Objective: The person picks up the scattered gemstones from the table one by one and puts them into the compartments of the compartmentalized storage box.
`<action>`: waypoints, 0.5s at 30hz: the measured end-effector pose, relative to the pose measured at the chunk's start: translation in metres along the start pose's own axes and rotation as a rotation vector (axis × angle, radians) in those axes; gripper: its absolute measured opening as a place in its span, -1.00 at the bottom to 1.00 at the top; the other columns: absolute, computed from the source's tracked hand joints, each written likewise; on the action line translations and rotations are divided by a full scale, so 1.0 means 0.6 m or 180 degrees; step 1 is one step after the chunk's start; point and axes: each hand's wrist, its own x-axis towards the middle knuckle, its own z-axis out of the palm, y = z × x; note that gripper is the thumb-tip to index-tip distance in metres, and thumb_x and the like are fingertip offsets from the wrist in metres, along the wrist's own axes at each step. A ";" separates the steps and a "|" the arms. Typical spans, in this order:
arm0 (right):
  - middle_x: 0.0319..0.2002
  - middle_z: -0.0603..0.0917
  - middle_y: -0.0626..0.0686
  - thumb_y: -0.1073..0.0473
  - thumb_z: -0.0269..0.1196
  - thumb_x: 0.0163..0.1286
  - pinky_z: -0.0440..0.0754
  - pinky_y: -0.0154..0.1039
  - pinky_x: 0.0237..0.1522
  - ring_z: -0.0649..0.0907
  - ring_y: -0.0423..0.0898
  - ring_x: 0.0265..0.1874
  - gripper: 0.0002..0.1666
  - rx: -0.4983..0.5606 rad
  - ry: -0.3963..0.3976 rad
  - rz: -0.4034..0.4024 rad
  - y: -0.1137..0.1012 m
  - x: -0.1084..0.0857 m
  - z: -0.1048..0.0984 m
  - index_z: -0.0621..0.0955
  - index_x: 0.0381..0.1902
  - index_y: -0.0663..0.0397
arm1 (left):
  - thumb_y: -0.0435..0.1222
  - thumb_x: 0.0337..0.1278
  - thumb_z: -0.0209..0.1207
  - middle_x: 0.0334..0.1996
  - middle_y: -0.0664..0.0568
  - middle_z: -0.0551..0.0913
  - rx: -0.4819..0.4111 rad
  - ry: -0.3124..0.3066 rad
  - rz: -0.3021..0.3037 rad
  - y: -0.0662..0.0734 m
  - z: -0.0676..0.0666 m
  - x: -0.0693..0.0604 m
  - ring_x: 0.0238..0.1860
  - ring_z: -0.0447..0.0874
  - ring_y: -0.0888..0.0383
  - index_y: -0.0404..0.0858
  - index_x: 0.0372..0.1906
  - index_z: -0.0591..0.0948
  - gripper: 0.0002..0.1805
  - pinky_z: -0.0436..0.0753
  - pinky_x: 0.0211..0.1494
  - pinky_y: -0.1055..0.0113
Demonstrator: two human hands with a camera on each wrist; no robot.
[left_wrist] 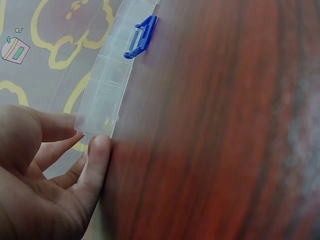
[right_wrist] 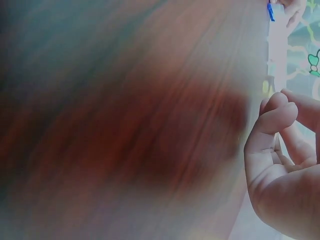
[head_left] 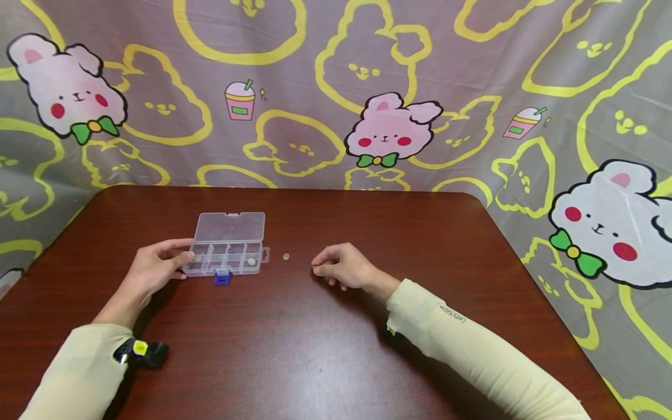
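A clear plastic compartment box (head_left: pixel 228 256) stands on the table with its lid (head_left: pixel 231 227) raised at the back. Several small pieces lie in its compartments, among them a whitish round one (head_left: pixel 251 262) at the right. The left hand (head_left: pixel 154 265) grips the box's left end, thumb at the front and fingers behind, as the left wrist view also shows. To the right of the box, a small yellowish round piece (head_left: pixel 286 256) lies on the wood. Beyond it the right hand (head_left: pixel 346 267) pinches a small brown piece (head_left: pixel 313 269) between thumb and index finger, mostly hidden by the fingertips.
A blue latch (head_left: pixel 223 277) hangs from the box's front edge, and a clear tab (head_left: pixel 266 255) juts from its right side. The dark red-brown wooden table (head_left: pixel 325 361) reaches back to a patterned curtain (head_left: pixel 294 70).
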 end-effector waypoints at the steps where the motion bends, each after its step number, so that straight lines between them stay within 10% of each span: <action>1: -0.49 0.67 0.14 0.30 0.35 0.34 0.43 -0.36 -0.76 0.55 -0.12 -0.65 -0.88 0.0017 -0.0001 -0.0010 -0.001 0.001 0.003 0.73 -0.17 0.19 | -0.35 0.41 0.18 -0.02 -0.40 0.62 0.0003 0.0002 0.0000 0.000 0.000 0.000 -0.37 0.62 0.24 -0.46 0.30 0.50 -0.55 0.72 -0.40 0.35; 15: -0.48 0.68 0.14 0.30 0.35 0.36 0.44 -0.36 -0.75 0.52 -0.15 -0.67 -0.85 0.0339 -0.0007 0.0085 -0.017 0.016 0.038 0.75 -0.13 0.19 | -0.32 0.42 0.18 0.00 -0.39 0.61 -0.0014 -0.0015 -0.0041 -0.001 -0.001 0.001 -0.36 0.61 0.23 -0.44 0.31 0.50 -0.54 0.72 -0.38 0.35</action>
